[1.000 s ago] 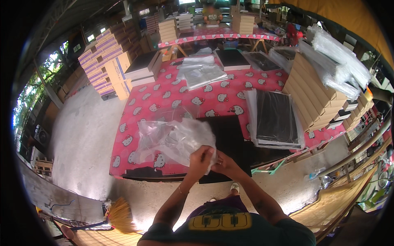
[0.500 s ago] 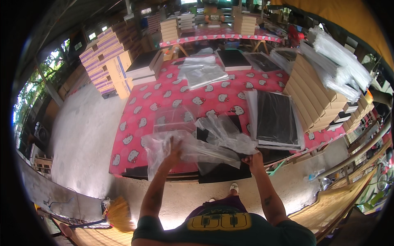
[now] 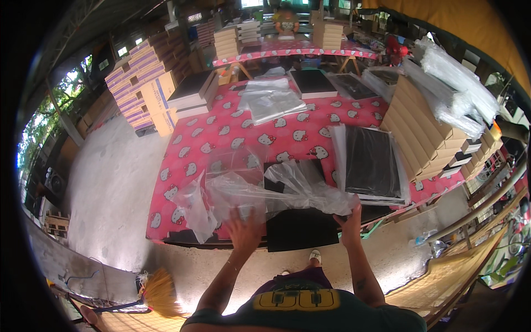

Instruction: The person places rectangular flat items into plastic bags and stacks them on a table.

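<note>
A crumpled clear plastic bag (image 3: 238, 191) lies in a long bunch across the front of the table. My left hand (image 3: 244, 229) rests at its near edge with the fingers spread. At the bag's right end my right hand (image 3: 349, 221) grips the gathered plastic, the thumb reaching left. Beneath the bag a black flat panel (image 3: 301, 232) juts over the table's front edge, its middle covered by plastic. Right of the bag lies a stack of black panels in clear plastic (image 3: 369, 163).
The pink patterned table (image 3: 193, 144) also bears flat plastic bags (image 3: 271, 99) and thick black-topped stacks (image 3: 312, 83). Folded brown cartons (image 3: 423, 133) stand at right under plastic rolls (image 3: 459, 83). Boxes (image 3: 141, 83) are piled at left. A person (image 3: 286, 25) is behind the far table.
My left hand has come down toward the table's front edge, its fingers opening off the plastic. The bag's left end has dropped onto the table. My right hand stays at the right end.
</note>
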Tool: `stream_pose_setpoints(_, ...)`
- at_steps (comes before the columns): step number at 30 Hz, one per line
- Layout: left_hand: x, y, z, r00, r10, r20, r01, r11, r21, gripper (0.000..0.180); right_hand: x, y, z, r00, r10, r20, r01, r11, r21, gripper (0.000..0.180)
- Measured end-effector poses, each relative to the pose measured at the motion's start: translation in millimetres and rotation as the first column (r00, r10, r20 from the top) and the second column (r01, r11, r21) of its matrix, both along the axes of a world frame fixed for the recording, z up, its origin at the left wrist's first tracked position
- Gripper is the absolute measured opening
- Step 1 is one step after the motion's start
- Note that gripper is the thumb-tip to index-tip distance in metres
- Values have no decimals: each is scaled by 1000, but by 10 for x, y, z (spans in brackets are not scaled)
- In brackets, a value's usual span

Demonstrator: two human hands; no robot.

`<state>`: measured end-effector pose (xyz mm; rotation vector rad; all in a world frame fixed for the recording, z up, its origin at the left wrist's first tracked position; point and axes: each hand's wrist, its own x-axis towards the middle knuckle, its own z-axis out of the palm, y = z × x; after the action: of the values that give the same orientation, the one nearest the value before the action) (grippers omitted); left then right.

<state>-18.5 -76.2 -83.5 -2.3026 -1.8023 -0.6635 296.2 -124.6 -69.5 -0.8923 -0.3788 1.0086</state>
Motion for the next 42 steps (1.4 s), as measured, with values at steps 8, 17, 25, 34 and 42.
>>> stream_pose_setpoints(8, -750, 985, -565, 981, 191, -40, -195, 968, -161, 54, -69, 165, -34, 596, -9, 803, 167, 979, -113, 31)
stream_pose_setpoints(17, 301, 644, -69, 906, -422, 22, 422, 907, -1, 52, 12, 102, -44, 870, -165, 464, 246, 962, -119, 35)
stream_pose_setpoints(25, 544, 635, 248, 735, -373, 567, 520, 846, -117, 60, -102, 5, 222, 957, 243, 160, -237, 970, -52, 44)
stream_pose_setpoints(34, 419, 398, 701, 330, -111, 937, 806, 550, -219, 14, 22, -38, 854, 634, 411, 655, -293, 912, -289, 22)
stream_pose_setpoints(42, 451, 380, 1016, 456, -292, 841, 546, 838, -5, 16, -138, 35, 822, 877, 481, 0, -475, 866, 160, 31)
